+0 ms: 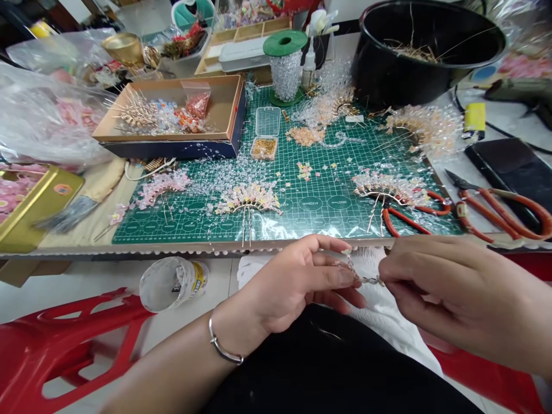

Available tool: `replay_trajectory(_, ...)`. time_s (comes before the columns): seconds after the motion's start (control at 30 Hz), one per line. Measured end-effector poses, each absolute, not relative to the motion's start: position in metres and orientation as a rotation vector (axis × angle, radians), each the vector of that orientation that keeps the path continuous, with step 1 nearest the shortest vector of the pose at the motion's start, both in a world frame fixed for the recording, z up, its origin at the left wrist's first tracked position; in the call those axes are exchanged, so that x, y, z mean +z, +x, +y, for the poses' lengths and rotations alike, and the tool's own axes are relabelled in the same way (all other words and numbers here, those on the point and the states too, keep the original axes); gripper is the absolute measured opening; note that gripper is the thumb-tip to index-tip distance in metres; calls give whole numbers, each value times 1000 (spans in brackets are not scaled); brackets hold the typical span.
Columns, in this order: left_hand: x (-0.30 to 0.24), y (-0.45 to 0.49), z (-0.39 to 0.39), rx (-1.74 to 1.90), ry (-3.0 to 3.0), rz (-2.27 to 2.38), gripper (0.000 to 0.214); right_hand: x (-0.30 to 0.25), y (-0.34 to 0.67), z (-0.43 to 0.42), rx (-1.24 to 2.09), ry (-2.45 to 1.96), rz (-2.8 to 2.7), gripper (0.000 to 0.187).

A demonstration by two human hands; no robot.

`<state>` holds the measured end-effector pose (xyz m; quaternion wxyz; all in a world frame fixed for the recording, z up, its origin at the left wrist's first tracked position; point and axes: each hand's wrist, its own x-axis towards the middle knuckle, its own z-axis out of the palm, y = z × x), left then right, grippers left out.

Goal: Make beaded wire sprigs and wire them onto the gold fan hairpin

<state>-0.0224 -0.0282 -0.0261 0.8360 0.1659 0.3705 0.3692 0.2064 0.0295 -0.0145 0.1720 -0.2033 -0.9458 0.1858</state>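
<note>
My left hand point(302, 279) and my right hand point(435, 287) meet just below the table's front edge, over my lap. Both pinch a short beaded wire strand point(366, 280) stretched between their fingertips; clear beads show on it. A silver bangle point(224, 348) sits on my left wrist. On the green cutting mat point(319, 201) above lie several finished beaded hairpin fans, one pink and yellow point(248, 198) at the front middle, another point(386, 187) at the right.
Red-handled pliers point(409, 215) and red scissors point(500, 210) lie at the right. A cardboard box point(172, 115) of beads stands back left, a small bead case point(264, 148) beside it, a black pot point(426, 46) back right. A white cup point(172, 282) and red stools sit below.
</note>
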Motion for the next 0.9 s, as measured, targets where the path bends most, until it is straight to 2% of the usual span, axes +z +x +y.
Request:
replay_trajectory(0.13,-25,-21,-28,779,427,845,34,-15,209,28,582,-558,-2706,13)
replay_trajectory(0.47,-24,-16,-31,760,423,866,37,-17,205,22,563,-520,-2611,8)
replay_trajectory(0.7,-28,-18,-30,720,398,787,30,-20,207,20,509,-548,-2650,17)
replay_trajectory(0.9,-31,-17,-30,717,356,780,34,-21,211,19,584,-528,-2632,10)
